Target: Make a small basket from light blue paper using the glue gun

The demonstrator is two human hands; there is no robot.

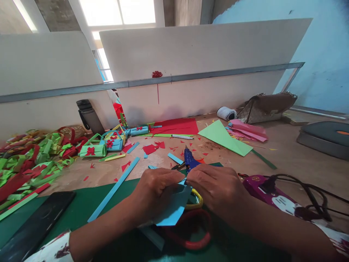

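A folded piece of light blue paper [174,208] is held between both hands over a green mat [81,203]. My left hand [156,193] pinches its upper left side, and my right hand [218,187] pinches the top near the same spot. The fingertips nearly meet there, hiding that part of the paper. Just beyond them rests a blue glue gun [188,158], nozzle pointing away. Beneath the paper and my right hand lie scissors with a yellow handle loop [198,200] and a red loop [200,244]. A blue paper strip [117,187] lies left of my left hand.
A black phone [38,222] lies front left, beside a heap of green and red paper pieces [29,163]. Small paper bags [92,150] stand behind. At right are a purple power strip [268,193] with cables and a dark case [324,138]. A dark bottle [89,116] stands at the back.
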